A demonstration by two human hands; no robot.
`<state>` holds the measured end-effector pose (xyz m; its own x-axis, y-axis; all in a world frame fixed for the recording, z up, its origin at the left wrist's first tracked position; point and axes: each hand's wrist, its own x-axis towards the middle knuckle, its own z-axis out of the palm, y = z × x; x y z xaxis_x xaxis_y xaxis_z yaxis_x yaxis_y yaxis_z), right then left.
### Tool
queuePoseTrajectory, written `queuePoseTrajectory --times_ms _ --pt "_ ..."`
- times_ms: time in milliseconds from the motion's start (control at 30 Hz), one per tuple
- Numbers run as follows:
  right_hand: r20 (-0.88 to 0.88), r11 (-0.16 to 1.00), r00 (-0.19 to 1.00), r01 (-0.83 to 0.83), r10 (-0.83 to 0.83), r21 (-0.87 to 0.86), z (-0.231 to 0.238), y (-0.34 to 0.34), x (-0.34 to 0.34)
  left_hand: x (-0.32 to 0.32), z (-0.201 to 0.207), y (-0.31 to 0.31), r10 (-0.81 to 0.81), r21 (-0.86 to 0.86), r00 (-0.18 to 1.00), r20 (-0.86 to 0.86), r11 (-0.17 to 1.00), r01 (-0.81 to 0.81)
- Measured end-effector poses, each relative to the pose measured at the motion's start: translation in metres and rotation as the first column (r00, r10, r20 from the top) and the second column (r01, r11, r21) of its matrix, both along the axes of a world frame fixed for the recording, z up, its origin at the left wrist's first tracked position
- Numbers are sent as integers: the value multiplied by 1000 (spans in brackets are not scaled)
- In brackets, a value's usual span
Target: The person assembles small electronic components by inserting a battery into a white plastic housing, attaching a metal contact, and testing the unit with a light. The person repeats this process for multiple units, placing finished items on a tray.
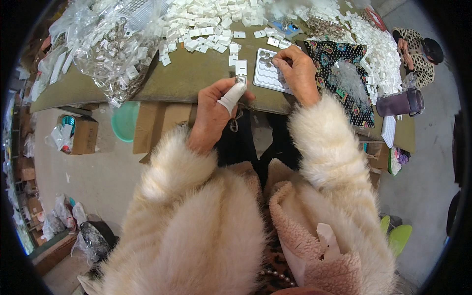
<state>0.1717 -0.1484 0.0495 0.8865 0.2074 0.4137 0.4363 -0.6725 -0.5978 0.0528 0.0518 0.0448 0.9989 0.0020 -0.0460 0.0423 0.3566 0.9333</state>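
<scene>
My left hand (pixel 210 110), its thumb wrapped in a white covering, pinches a small white plastic case (pixel 241 67) with a slot in it, held upright near the table's front edge. Something small and shiny shows at the thumb tip, too small to name. A thin dark strand (pixel 234 123) hangs below this hand. My right hand (pixel 301 71) is over the right side of a white tray (pixel 269 78) with rows of round hollows. Several round grey discs (pixel 265 55) sit at the tray's far end. The right fingers are pressed together at the tips; whatever they hold is hidden.
Loose white cases (pixel 209 34) cover the far table. A clear bag (pixel 115 64) of parts lies left; a black patterned cloth (pixel 356 93) and purple bottle (pixel 400 102) lie right. Cardboard boxes (pixel 84 135) and a green basin (pixel 124 122) stand below. Another person (pixel 415 54) is far right.
</scene>
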Motion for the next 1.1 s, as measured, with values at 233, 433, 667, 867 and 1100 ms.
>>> queuePoseTrajectory --times_ms 233,433,667,867,1100 --pt "100 991 990 -111 103 69 0 -1 -3 3 -6 0 7 -14 999 -47 1000 -8" --pt "232 938 914 -294 332 -182 4 2 -4 4 -3 -2 14 -23 999 -52 1000 -15" --pt "275 891 858 -364 434 -271 13 -7 -8 4 5 -6 -8 -5 995 -104 1000 7" --pt "336 911 855 -316 395 -265 12 -4 -13 3 3 -9 -16 30 995 -98 999 19" --pt "220 861 841 -439 495 -258 8 1 -20 2 0 -13 -17 -12 996 -91 1000 16"
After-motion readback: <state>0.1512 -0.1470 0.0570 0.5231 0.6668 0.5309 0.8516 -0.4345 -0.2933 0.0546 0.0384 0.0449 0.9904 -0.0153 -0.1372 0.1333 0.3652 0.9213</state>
